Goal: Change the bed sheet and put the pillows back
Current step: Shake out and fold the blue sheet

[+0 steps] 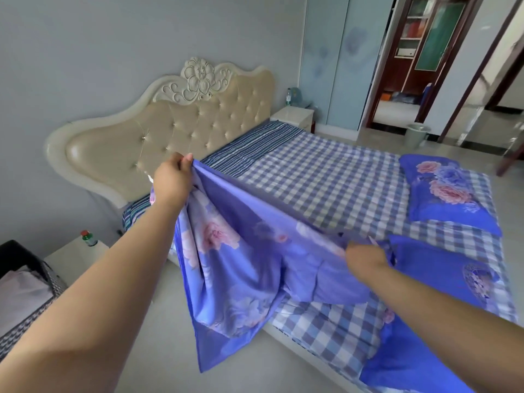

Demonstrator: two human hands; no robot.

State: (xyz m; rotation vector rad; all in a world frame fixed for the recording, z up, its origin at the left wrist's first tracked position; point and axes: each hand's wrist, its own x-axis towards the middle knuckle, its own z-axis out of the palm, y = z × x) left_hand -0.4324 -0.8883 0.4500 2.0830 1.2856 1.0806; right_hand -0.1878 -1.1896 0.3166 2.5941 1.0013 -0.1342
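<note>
Currently, a blue-violet floral cotton sheet (241,251) is held aloft over the near edge of the bed.

Left hand (173,180) pinches one upper corner, raised near the cream tufted headboard (158,131); right hand (365,255) grips the sheet's top edge lower down, fingers curled into the cloth. Sheet hangs between both hands, its lower corner draping toward the floor. Beneath lies a blue-and-white checked mattress cover (326,177). Two matching blue floral pillows (448,191) rest at the bed's far side. A white bedside cabinet (71,259) carries a small green bottle (88,238).
</note>
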